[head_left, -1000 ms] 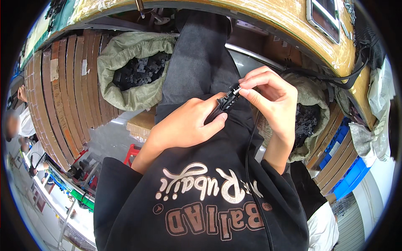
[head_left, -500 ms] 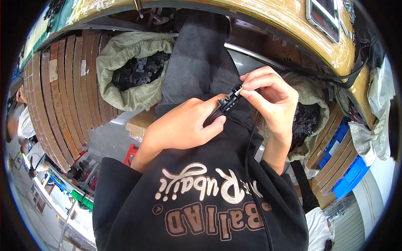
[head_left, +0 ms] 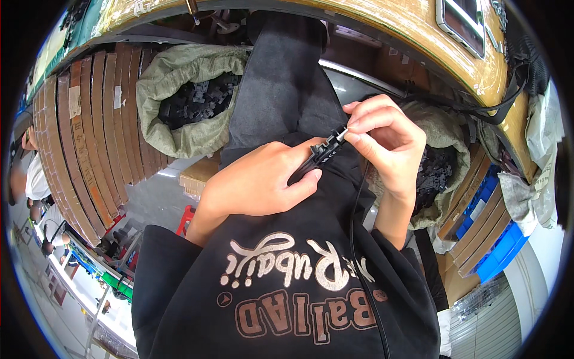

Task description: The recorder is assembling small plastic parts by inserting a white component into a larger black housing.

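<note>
My left hand (head_left: 263, 179) is closed around a black plastic part (head_left: 326, 151), a narrow moulded piece with ridges that points up and to the right over my lap. At its far end, the thumb and index finger of my right hand (head_left: 382, 134) pinch a small pale pin (head_left: 342, 135) against the part. Whether the pin sits inside the part or only touches it, I cannot tell. The part's lower end is hidden in my left palm.
An open sack (head_left: 152, 119) of loose black plastic pieces stands left of my legs, another sack (head_left: 457, 167) to the right. Flattened cardboard (head_left: 89, 143) is stacked at left. The wooden table edge (head_left: 412, 36) runs ahead, with a phone (head_left: 460, 27) on it. A black cable (head_left: 353, 233) hangs down my front.
Both hands keep their hold. My left hand and the black part have shifted very slightly left and down, and a little more of the pale pin shows.
</note>
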Demonstrator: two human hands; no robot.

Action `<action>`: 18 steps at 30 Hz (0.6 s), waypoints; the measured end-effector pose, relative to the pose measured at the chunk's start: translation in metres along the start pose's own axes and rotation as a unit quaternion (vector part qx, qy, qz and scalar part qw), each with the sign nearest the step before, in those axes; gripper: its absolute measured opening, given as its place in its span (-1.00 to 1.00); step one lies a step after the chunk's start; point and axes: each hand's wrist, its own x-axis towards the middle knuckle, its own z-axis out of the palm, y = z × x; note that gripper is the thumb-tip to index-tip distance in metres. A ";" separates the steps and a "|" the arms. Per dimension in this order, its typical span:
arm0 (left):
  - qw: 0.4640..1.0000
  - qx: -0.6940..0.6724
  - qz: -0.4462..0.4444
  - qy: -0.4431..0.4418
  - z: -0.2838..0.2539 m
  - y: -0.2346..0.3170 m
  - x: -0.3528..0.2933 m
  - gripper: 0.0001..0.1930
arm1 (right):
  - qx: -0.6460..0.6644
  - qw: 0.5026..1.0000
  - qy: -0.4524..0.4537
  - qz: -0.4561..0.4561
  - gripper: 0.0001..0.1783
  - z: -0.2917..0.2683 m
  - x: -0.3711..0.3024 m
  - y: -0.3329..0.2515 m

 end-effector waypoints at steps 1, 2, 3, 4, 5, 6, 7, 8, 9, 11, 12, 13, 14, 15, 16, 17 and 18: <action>1.000 0.011 -0.004 0.000 0.000 0.000 0.000 -0.62 | 0.027 0.999 0.001 0.024 -0.85 0.000 0.000 -0.001; 1.000 0.022 -0.007 -0.001 0.000 0.000 -0.001 -0.61 | 0.054 0.997 0.001 0.048 -0.85 -0.001 0.000 -0.001; 1.000 0.022 -0.008 -0.001 0.000 0.001 -0.001 -0.61 | 0.054 0.997 0.001 0.048 -0.85 -0.001 0.000 -0.001; 1.000 0.030 -0.004 -0.001 0.000 0.000 -0.001 -0.61 | 0.059 0.997 -0.001 0.048 -0.84 -0.002 0.000 0.000; 0.999 0.039 0.000 -0.001 0.000 0.000 -0.001 -0.61 | 0.063 0.997 -0.002 0.047 -0.84 -0.002 0.000 0.000; 0.999 0.039 0.000 -0.001 0.000 0.001 -0.001 -0.61 | 0.063 0.997 -0.002 0.047 -0.84 -0.003 0.000 0.001; 0.999 0.043 -0.003 -0.008 -0.001 0.002 -0.001 -0.61 | 0.062 0.997 -0.007 0.044 -0.84 -0.004 -0.001 0.001; 0.999 0.046 -0.007 -0.015 -0.002 0.003 -0.001 -0.61 | 0.062 0.997 -0.012 0.041 -0.84 -0.005 -0.001 0.001; 0.999 0.046 -0.007 -0.016 -0.002 0.003 0.000 -0.61 | 0.061 0.997 -0.012 0.041 -0.84 -0.004 -0.001 0.001; 0.999 0.039 -0.013 -0.019 -0.002 0.004 0.000 -0.61 | 0.061 0.996 0.002 0.059 -0.85 -0.002 0.001 -0.001; 0.999 0.038 -0.013 -0.019 -0.001 0.003 0.000 -0.61 | 0.062 0.996 0.002 0.059 -0.85 -0.001 0.001 -0.002; 0.999 0.040 -0.007 -0.012 -0.001 0.002 0.000 -0.61 | 0.068 0.996 0.004 0.064 -0.85 -0.001 0.002 -0.002; 0.999 0.041 0.000 -0.005 0.000 0.001 0.000 -0.61 | 0.075 0.995 0.006 0.068 -0.85 0.000 0.002 -0.002; 0.999 0.041 0.000 -0.005 0.000 0.001 -0.001 -0.61 | 0.075 0.995 0.005 0.069 -0.85 0.000 0.003 -0.002; 0.999 0.039 0.001 -0.003 0.000 0.001 -0.001 -0.61 | 0.079 0.995 0.003 0.066 -0.85 0.000 0.003 -0.001; 0.999 0.038 0.002 -0.001 0.000 0.001 -0.001 -0.62 | 0.083 0.995 0.000 0.064 -0.85 -0.001 0.002 0.000; 0.999 0.037 0.002 -0.001 0.000 0.000 -0.001 -0.62 | 0.083 0.995 0.000 0.064 -0.85 -0.002 0.002 0.000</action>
